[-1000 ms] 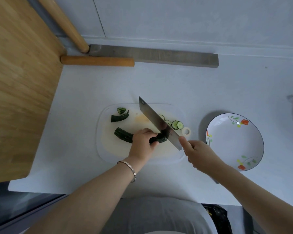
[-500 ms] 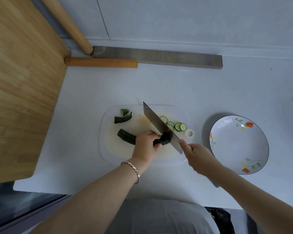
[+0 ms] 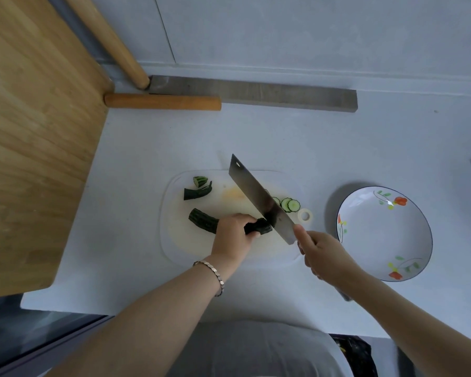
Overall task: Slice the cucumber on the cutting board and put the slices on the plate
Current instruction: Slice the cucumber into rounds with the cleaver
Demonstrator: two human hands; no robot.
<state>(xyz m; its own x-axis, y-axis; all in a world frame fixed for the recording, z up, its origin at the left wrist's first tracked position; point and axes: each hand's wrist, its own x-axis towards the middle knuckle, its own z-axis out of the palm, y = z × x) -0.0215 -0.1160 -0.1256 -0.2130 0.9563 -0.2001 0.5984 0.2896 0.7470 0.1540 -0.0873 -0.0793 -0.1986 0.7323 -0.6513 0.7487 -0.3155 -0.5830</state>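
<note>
A dark green cucumber (image 3: 203, 220) lies on the translucent cutting board (image 3: 174, 240). My left hand (image 3: 235, 235) presses down on its right part. My right hand (image 3: 321, 254) grips the handle of a cleaver (image 3: 259, 198), whose blade stands on the cucumber's right end. Several thin slices (image 3: 290, 204) lie behind the blade near the board's right edge. Two cut end pieces (image 3: 197, 189) rest at the board's far left. The white plate (image 3: 384, 235) with flower prints sits to the right, with nothing on it.
A wooden board (image 3: 36, 131) fills the left side. Two wooden rods (image 3: 162, 102) and a grey metal bar (image 3: 256, 92) lie along the back wall. The white counter's front edge (image 3: 147, 312) runs just below my arms.
The cleaver blade stays at the cucumber's right end and has shifted slightly along it. My left hand keeps its hold. The view has drifted a little.
</note>
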